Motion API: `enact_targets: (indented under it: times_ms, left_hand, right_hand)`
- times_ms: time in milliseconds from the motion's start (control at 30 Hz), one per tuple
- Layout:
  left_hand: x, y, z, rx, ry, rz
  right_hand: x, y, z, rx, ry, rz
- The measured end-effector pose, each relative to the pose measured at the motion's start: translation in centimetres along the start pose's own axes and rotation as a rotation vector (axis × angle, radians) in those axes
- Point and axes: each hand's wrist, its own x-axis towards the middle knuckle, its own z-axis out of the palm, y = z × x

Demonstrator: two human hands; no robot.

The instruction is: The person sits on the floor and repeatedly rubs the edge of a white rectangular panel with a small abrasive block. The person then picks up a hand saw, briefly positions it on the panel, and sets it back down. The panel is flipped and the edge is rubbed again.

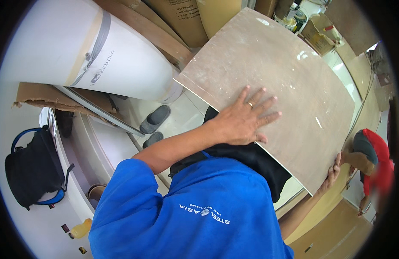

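A large brownish board (290,86) with white smears and thin pale edges lies at a slant in front of my body. My left hand (241,118) rests flat on its face near the close edge, fingers spread, a ring on one of them. At the board's right corner my right hand (331,173) is wrapped around the edge. Part of that hand is hidden by the board, and the underside of the board is not visible.
A big white wrapped roll (134,64) stands at upper left. Grey slippers (155,119) lie on the tiled floor. A black and blue bag (35,168) is at far left. Behind the board are a cardboard box (320,34) and cans. A person in red (374,159) is at right.
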Motion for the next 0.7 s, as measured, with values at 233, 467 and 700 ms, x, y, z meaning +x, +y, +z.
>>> enact_targets:
  times_ms: [233,467,700]
  left_hand:
    - [-2.8,-3.5,-3.4,-0.094,-0.031,0.021]
    - [-4.2,-3.6,-3.8,-0.043,-0.013,-0.027]
    - [-4.0,-3.1,-3.4,0.0,0.066,-0.004]
  right_hand:
    - [-0.1,-0.9,0.0,-0.079,0.043,0.058]
    - [0.5,-3.4,3.1,-0.331,0.087,0.151]
    - [-0.9,-4.9,4.1,0.095,0.24,0.073]
